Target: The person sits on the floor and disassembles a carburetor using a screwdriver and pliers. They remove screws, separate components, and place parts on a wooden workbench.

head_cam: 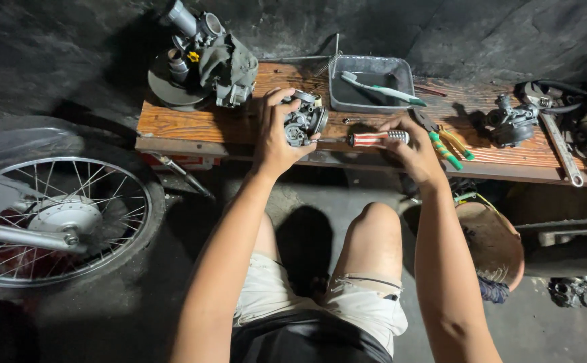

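One small metal carburetor (305, 119) is gripped in the left hand (277, 138), whose fingers are curled around its left side, and it is held just above the front edge of a low wooden bench (192, 124). One screwdriver (369, 139) with a red-and-white striped handle is clasped in the right hand (411, 149), fingers closed over the handle's end, and its tip is set against the carburetor. One grey plastic tray (371, 82) is placed behind the hands on the bench, and one toothbrush (382, 89) with a green handle is laid across it. One pair of pliers (445, 142) with green-and-yellow grips is seen just right of the right hand. Two further carburetor bodies are counted on the bench: one (209, 57) at its left end on a dark round disc, one (511, 122) toward its right end. One spoked motorcycle wheel (55, 215) is seen on the floor at far left.
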